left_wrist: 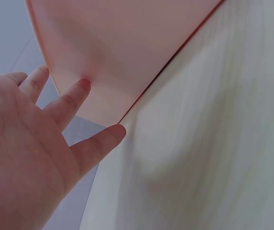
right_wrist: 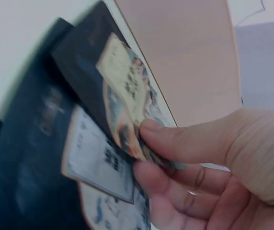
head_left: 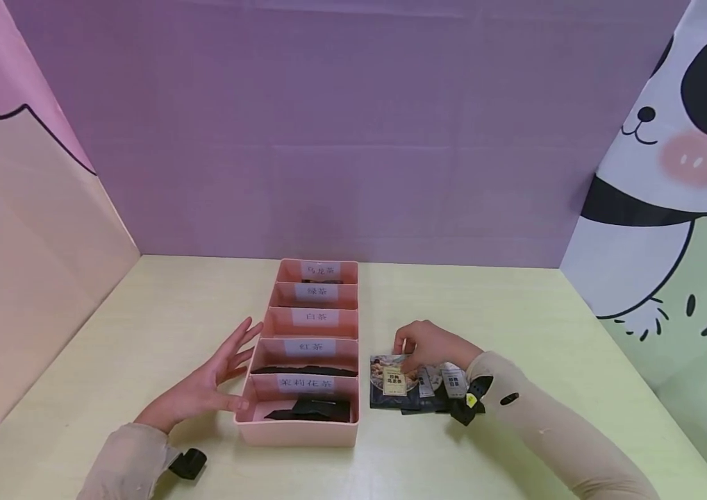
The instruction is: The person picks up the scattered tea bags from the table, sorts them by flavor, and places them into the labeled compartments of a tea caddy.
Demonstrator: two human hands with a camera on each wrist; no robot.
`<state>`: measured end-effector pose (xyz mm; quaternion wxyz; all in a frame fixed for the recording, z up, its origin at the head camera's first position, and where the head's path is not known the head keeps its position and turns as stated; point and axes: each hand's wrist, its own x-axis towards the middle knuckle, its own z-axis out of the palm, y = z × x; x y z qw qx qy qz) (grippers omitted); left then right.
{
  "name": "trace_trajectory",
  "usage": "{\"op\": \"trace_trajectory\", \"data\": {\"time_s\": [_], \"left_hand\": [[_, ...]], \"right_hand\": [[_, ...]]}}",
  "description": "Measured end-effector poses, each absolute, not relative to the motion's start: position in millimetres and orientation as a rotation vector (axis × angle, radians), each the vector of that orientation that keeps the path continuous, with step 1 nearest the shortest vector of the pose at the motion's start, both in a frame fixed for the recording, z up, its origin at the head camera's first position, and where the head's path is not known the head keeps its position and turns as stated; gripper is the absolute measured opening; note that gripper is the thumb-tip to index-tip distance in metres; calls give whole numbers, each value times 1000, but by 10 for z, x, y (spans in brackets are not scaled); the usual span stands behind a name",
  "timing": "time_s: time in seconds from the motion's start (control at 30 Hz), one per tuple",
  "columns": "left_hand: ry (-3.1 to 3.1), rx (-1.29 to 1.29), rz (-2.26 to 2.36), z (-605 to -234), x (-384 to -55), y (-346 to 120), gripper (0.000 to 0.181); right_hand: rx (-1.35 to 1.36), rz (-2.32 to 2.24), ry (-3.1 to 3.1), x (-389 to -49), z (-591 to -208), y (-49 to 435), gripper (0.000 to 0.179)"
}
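My left hand [head_left: 206,389] has its fingers spread along the left side of a long pink divided box [head_left: 297,435]. In the left wrist view, fingertips [left_wrist: 84,85] touch the box's smooth wall. Right of the box, my right hand [head_left: 433,345] pinches the edge of a dark tea sachet [right_wrist: 86,62] with a cream label, between thumb and fingers. Beneath and beside it lie other dark sachets with pale labels [head_left: 453,380], partly covered by the hand and wrist. Dark sachets [head_left: 312,410] lie in the front compartment.
White labels with Chinese characters [head_left: 309,347] mark the box's compartments. Another dark sachet [head_left: 303,371] shows in the second compartment from the front. The pale tabletop [head_left: 203,298] meets a purple backdrop [head_left: 353,139] at the back, with printed panels on both sides.
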<state>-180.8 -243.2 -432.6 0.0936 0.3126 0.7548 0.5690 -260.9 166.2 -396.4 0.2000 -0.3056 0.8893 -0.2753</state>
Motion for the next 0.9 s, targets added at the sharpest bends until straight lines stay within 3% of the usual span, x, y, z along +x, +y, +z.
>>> {"op": "trace_trajectory", "data": {"time_s": [0.33, 0.9], "left_hand": [[2215, 942, 1699, -4343, -1820, -2431, 114], [2230, 976, 1688, -4320, -1813, -2420, 113]], "right_hand": [[-655, -1019, 2297, -2694, -3798, 1838, 13], [-622, -1052, 2440, -2912, -3407, 1987, 16]]}}
